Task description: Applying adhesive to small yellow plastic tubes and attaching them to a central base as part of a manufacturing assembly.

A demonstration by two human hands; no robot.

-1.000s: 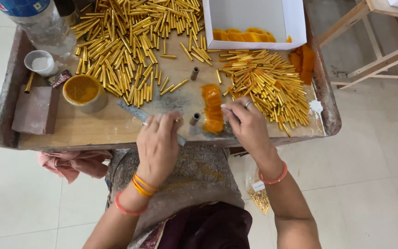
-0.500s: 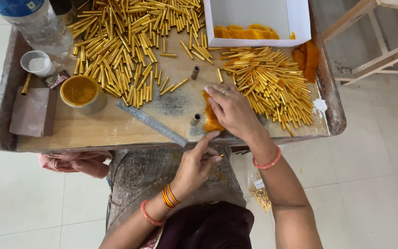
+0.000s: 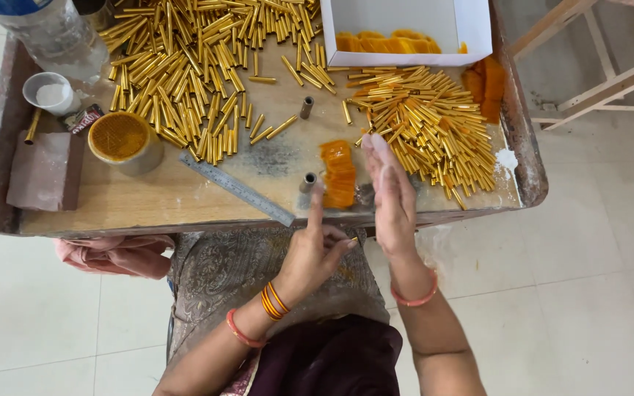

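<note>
Right hand (image 3: 390, 194) lifted off the flat orange paper stack (image 3: 337, 173) at centre frame, fingers straight, holding nothing; left hand (image 3: 317, 246) loosely open, empty, at the wooden surface (image 3: 148, 198) edge.

Glossy golden metal tubes (image 3: 185, 81) – matt, worn wooden tray (image 3: 148, 198) – brushed steel ruler (image 3: 238, 189).

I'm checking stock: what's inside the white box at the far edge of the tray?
The white box holds a row of orange pieces along its near wall; the rest shows bare white bottom. The near wall hides their lower parts.
</note>
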